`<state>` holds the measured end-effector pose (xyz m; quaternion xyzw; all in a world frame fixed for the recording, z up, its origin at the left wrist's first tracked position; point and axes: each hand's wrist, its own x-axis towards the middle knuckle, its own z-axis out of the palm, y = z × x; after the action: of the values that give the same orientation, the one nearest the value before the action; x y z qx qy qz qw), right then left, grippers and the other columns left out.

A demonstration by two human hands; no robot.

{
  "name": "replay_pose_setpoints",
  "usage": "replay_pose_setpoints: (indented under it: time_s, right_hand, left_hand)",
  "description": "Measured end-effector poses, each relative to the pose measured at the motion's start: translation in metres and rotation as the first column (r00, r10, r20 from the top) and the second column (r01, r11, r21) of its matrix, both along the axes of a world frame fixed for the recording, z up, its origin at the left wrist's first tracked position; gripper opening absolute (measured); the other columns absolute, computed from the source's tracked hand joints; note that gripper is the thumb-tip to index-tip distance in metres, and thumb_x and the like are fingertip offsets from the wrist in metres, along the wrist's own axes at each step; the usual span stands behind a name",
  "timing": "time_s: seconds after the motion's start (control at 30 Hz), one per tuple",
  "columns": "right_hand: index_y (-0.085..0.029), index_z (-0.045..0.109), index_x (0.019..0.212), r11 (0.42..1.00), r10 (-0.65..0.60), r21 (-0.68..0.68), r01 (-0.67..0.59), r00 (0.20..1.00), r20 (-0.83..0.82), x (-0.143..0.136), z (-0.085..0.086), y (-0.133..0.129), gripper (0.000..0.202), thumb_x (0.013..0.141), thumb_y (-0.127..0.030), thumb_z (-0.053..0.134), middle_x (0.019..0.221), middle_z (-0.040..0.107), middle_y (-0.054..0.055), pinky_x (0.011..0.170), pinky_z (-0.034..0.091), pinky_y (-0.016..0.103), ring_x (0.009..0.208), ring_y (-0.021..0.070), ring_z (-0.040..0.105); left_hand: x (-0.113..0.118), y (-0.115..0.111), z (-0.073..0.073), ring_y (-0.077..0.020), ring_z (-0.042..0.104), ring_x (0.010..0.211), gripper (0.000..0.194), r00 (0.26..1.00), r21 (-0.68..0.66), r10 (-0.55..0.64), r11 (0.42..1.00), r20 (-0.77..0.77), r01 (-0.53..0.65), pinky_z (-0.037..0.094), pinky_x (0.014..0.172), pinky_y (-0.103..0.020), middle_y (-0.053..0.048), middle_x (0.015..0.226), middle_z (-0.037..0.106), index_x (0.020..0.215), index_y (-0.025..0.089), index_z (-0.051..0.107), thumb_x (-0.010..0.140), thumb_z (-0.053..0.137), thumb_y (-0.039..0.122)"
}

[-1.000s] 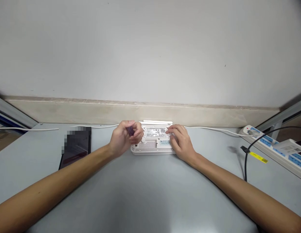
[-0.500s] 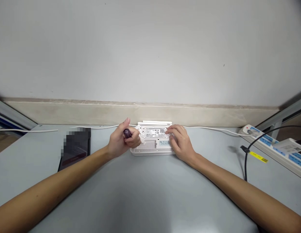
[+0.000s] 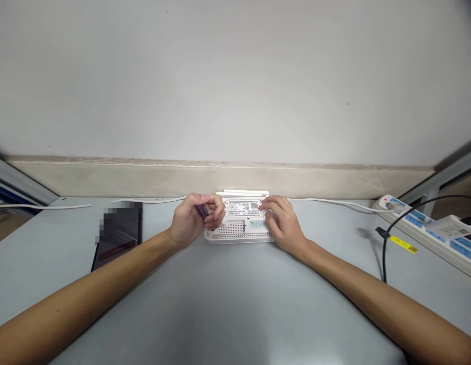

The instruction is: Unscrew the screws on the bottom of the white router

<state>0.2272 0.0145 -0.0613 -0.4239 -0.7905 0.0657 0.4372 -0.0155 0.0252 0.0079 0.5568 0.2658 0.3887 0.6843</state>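
Note:
A white router (image 3: 227,236) lies with its vented, labelled side up on the grey tabletop, near the wall. My left hand (image 3: 195,218) is closed around the dark purple handle of a screwdriver (image 3: 201,210) over the router's left end. The shaft and tip are hidden by my fingers. My right hand (image 3: 283,220) is on the router's right end, holding it, with bent fingers on the top face and the thumb below them beside a pale blue sticker (image 3: 257,223). A printed label (image 3: 241,208) shows between the hands.
A black phone-like device (image 3: 119,238), partly pixelated, lies on the left. On the right stand a white power strip (image 3: 413,218) with blue sockets and a white adapter (image 3: 454,228). A black cable (image 3: 385,258) with a yellow tag hangs nearby. White cable (image 3: 330,202) runs along the wall.
My left hand has turned, so the screwdriver handle shows at a different angle and the thumb now lies across toward the fingers. The right hand and router stay put.

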Motion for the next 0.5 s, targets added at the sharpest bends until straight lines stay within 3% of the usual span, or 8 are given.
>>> replay_pose_setpoints:
  time_s: [0.2,0.5]
  right_hand:
    - [-0.022,0.060,0.098,1.000,-0.003,0.006,0.003,1.000,0.000,-0.0003,0.0015,-0.0007,0.027,0.084,-0.009,0.041,0.105,0.060,0.008,0.092,0.042,0.044,0.103,0.0241,0.053]
    - [-0.021,0.060,0.096,1.000,-0.003,0.014,0.003,1.000,-0.003,0.0010,0.0025,-0.0003,0.026,0.084,-0.010,0.041,0.103,0.061,0.008,0.092,0.041,0.044,0.104,0.0240,0.053]
  left_hand:
    - [0.0022,-0.0006,-0.0004,-0.0123,0.035,0.046,0.032,0.998,-0.029,0.057,0.998,0.036,-0.056,0.029,0.048,-0.028,0.001,0.051,0.034,0.058,0.015,0.053,0.079,0.045,0.038]
    - [-0.0004,0.0024,-0.0021,-0.0090,0.028,0.043,0.032,0.994,-0.012,0.032,0.999,0.100,-0.031,0.028,0.046,-0.024,0.004,0.044,0.023,0.057,0.015,0.053,0.084,0.047,0.031]
